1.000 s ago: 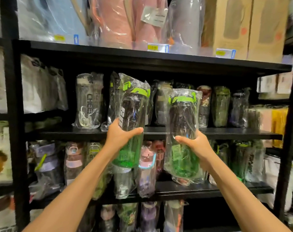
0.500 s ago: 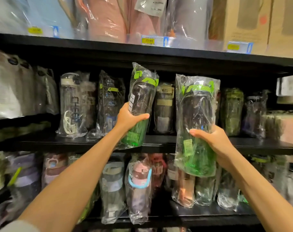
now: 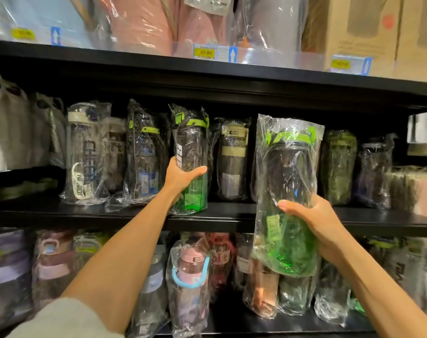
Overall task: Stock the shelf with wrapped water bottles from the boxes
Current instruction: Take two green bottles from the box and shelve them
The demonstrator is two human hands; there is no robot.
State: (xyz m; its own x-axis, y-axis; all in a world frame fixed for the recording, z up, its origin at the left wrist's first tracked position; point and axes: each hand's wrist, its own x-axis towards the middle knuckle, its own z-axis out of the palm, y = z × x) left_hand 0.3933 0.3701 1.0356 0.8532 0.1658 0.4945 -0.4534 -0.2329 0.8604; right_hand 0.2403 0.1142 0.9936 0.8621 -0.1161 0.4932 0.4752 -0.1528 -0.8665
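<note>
My left hand [image 3: 183, 175] grips a wrapped green-and-black water bottle [image 3: 191, 142] with a lime lid, standing upright with its base on the middle shelf [image 3: 232, 217]. My right hand [image 3: 307, 215] holds a second wrapped green-and-black bottle [image 3: 286, 181] in the air in front of the shelf edge, its base hanging below shelf level. Both bottles are in clear crinkled plastic bags.
Wrapped bottles line the middle shelf: a clear one with a cream lid [image 3: 85, 154], a beige-banded one [image 3: 233, 159], dark green ones [image 3: 338, 167] at right. Pink and grey items fill the top shelf behind price tags [image 3: 211, 52]. More wrapped bottles, one pink with a blue strap [image 3: 190, 272], crowd the lower shelf.
My left hand has pushed its bottle forward and set it upright on the middle shelf. My right hand has raised its bottle toward that shelf. The camera has moved closer.
</note>
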